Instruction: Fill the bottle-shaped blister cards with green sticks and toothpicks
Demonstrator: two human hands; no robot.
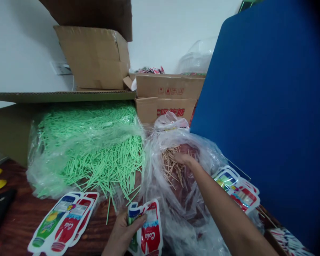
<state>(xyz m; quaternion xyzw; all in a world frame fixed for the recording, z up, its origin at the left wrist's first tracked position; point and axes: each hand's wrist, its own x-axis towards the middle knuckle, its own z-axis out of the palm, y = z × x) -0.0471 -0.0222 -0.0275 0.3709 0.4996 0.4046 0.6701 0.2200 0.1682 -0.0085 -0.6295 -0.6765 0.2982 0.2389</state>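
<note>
Reaching into the clear bag [176, 177] at centre, the right hand [181, 157] closes on thin, light, snappable wooden sticks [172, 169], best pinched mid-length, while the left hand [125, 231] grips flat cola-printed pouches [148, 231] near the desk [18, 213] edge.

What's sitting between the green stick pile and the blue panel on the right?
In the head view, a clear plastic bag of tan wooden sticks lies there. The right hand reaches into it; the left hand holds cola-bottle pouches.

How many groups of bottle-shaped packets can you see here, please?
3: a fanned pile lying on the table at left, a bunch held in the left hand, and a stack beside the right forearm. More may be hidden.
</note>
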